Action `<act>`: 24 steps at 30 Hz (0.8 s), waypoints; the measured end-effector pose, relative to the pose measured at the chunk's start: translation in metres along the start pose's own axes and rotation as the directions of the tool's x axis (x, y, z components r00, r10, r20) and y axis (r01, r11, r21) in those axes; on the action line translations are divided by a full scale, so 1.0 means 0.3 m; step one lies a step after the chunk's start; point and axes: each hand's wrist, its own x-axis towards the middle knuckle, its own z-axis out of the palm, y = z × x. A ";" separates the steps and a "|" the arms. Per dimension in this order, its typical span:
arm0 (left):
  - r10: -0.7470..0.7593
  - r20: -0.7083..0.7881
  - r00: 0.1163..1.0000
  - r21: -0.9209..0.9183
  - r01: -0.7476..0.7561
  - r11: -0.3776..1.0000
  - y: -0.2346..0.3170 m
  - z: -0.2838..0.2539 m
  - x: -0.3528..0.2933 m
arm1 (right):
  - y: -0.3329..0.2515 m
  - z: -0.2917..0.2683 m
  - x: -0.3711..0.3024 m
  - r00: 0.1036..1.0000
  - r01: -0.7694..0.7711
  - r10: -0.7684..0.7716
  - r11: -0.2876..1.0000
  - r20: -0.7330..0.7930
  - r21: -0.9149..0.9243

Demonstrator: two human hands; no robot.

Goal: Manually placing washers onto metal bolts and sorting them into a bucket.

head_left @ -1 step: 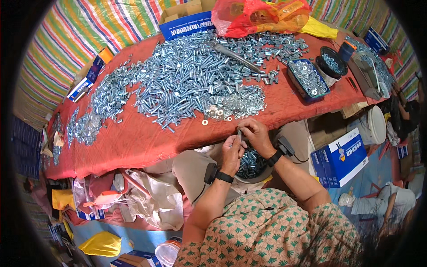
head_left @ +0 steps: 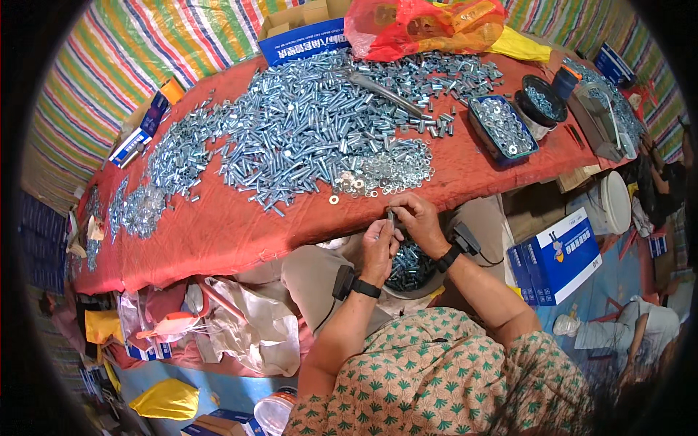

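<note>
Just past the table's near edge, my left hand [head_left: 379, 247] and my right hand [head_left: 416, 218] meet with their fingers closed on one small grey metal bolt [head_left: 390, 216]. The fingers cover most of it. Below them, in my lap, a round bowl [head_left: 414, 293] holds a heap of dark metal bolts [head_left: 409, 270], partly hidden by my hands and wrists. Beyond my hands, a patch of flat washers [head_left: 392, 171] lies on the red-covered table [head_left: 254, 225]. Behind the washers spreads a large pile of shiny bolts and sleeves [head_left: 291, 131].
A blue tray of washers [head_left: 502, 127] and a black bowl of small parts [head_left: 544, 102] stand at the table's right. An open blue carton [head_left: 302, 43] and a red plastic bag [head_left: 422, 29] are at the back. Blue-white boxes [head_left: 556, 258] stand right of my arm; another person sits beyond.
</note>
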 end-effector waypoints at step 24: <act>0.091 0.016 0.996 0.129 -0.092 0.987 0.018 0.030 0.000 | 0.003 -0.085 -0.009 0.991 -0.117 0.111 0.990 0.076 0.082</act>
